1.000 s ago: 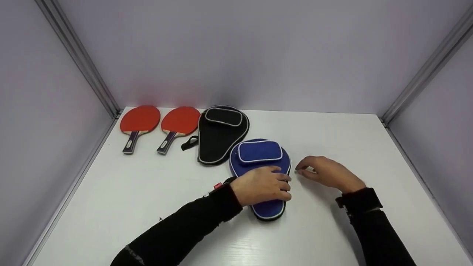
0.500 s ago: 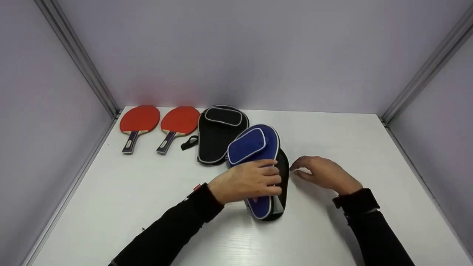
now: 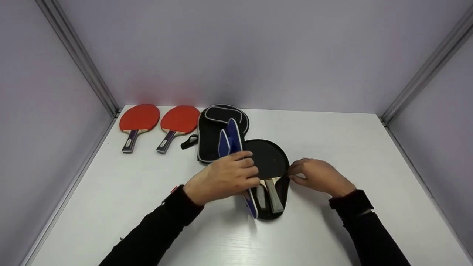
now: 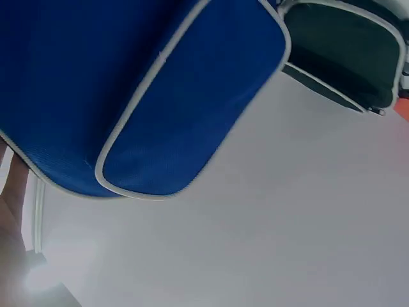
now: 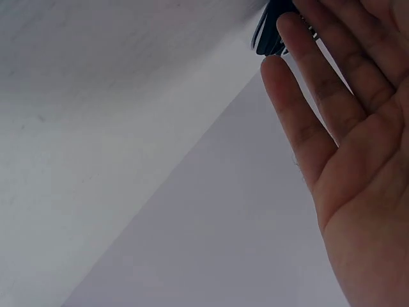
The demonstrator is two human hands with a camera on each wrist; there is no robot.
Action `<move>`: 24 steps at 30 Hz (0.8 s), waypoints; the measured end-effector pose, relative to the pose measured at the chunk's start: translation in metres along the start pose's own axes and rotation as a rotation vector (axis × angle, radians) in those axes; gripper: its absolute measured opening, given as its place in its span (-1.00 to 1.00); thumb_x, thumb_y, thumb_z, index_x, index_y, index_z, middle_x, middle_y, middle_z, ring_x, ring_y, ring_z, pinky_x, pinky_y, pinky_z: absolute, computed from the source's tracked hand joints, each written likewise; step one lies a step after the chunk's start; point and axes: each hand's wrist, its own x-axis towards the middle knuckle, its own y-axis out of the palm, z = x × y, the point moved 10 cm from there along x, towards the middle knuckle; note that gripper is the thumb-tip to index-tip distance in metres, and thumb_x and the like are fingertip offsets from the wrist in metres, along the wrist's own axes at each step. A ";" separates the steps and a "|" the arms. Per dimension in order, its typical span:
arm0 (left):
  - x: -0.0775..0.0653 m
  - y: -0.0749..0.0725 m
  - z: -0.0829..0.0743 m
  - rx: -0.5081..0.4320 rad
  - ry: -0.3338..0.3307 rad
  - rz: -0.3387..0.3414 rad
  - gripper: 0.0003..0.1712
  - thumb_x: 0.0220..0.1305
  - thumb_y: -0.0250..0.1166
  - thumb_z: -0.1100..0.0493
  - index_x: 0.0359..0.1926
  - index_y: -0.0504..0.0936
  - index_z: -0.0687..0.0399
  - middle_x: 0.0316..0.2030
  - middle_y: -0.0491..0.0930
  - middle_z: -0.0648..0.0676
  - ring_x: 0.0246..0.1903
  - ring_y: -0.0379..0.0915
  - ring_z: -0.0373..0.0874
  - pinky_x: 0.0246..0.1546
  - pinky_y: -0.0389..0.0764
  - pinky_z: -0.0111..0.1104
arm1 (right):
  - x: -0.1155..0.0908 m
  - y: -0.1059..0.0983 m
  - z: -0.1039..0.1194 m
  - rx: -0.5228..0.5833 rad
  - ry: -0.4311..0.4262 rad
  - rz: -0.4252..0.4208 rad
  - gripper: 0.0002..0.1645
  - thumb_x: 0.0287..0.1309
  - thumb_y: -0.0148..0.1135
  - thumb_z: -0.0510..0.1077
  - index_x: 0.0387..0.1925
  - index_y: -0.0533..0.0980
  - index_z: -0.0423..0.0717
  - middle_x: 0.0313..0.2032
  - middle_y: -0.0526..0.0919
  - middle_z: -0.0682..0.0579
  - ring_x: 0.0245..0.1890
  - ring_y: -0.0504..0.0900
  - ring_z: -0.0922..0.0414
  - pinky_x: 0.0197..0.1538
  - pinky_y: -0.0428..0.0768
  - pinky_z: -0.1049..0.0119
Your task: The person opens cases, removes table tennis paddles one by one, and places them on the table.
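Note:
A blue table tennis paddle case with white piping lies unzipped on the table. My left hand (image 3: 221, 177) grips its blue cover (image 3: 233, 135), which stands nearly on edge, its front pocket (image 4: 192, 109) large in the left wrist view. Inside the black lower half lies a paddle (image 3: 269, 160) with black rubber and a greyish handle, and a second pale handle-like shape (image 3: 261, 197) shows beside it. At the case's right edge, my right hand (image 3: 319, 177) pinches the rim between thumb and forefinger. Its other fingers (image 5: 297, 121) are fairly straight in the right wrist view.
Behind the raised cover lies a black paddle case (image 3: 210, 142) with a wrist strap (image 3: 189, 142). Two red paddles (image 3: 139, 117) (image 3: 180, 120) lie at the back left, handles toward me. Pale walls (image 3: 258, 55) enclose the white table (image 3: 332, 133) at the back and sides.
My left hand has lifted the blue cover and swung it leftward, exposing the paddle inside. My right hand has shifted slightly left to the case's edge.

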 end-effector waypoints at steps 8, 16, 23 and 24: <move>-0.026 0.002 0.011 0.003 -0.070 -0.014 -0.38 0.41 0.27 -0.63 -0.21 0.66 -0.24 -0.18 0.73 -0.19 0.00 0.71 -0.14 0.45 0.70 -0.24 | -0.004 -0.003 -0.003 -0.036 0.010 -0.007 -0.89 0.54 0.53 -0.20 -0.14 0.93 0.00 -0.13 0.94 0.11 -0.06 0.91 0.07 -0.01 0.92 0.07; -0.042 0.001 0.015 -0.093 -0.128 0.061 -0.23 0.51 0.14 -0.72 -0.22 0.72 -0.18 -0.16 0.79 -0.14 -0.02 0.75 -0.09 0.37 0.72 -0.18 | -0.006 -0.003 -0.004 -0.052 -0.007 -0.013 -0.90 0.50 0.54 -0.21 -0.14 0.92 -0.01 -0.12 0.95 0.10 -0.04 0.92 0.06 0.01 0.92 0.05; -0.053 0.003 0.018 -0.174 -0.236 0.195 -0.33 0.71 0.15 -0.57 -0.04 0.88 -0.21 0.02 0.89 -0.10 0.10 0.82 -0.06 0.35 0.76 -0.11 | -0.007 -0.004 -0.001 -0.077 -0.005 -0.021 -0.91 0.45 0.59 -0.22 -0.14 0.93 0.03 -0.10 0.97 0.13 -0.04 0.93 0.10 -0.01 0.93 0.08; -0.055 0.004 0.019 -0.193 -0.252 0.217 -0.34 0.69 0.18 -0.57 -0.01 0.89 -0.21 0.05 0.89 -0.09 0.12 0.82 -0.05 0.34 0.77 -0.11 | -0.008 -0.005 0.001 -0.084 -0.008 -0.030 -0.91 0.44 0.61 -0.22 -0.16 0.93 0.04 -0.11 0.97 0.14 -0.05 0.93 0.11 -0.03 0.93 0.10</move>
